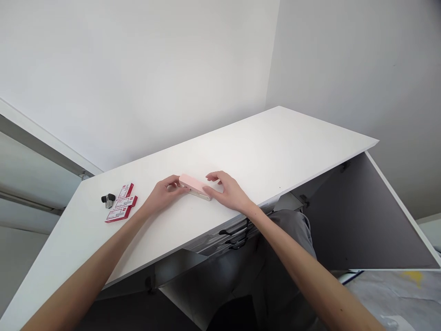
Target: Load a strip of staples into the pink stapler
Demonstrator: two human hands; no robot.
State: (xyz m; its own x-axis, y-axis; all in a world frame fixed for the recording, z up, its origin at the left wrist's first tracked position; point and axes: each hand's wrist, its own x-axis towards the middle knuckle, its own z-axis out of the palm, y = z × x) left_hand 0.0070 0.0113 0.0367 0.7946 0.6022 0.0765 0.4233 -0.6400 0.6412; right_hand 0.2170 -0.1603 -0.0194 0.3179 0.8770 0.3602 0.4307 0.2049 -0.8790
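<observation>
A pink stapler (195,185) with a pale base lies at a slant just above or on the white top, between both hands. My left hand (166,192) pinches its left end, with the fingers behind and the thumb in front. At the other end, my right hand (227,189) has its thumb against the stapler, while its fingers are bent and stand apart from it. Several small red-and-white boxes (121,203) lie to the left of my left hand. Beside them is a small black-and-silver object (109,200) whose kind I cannot make out.
The white cabinet top (262,147) runs along a wall. Beneath its front edge are drawers with black handles (237,234). An open cabinet door (372,216) juts out at the right, and a grey-clothed leg (292,234) is close to the drawers.
</observation>
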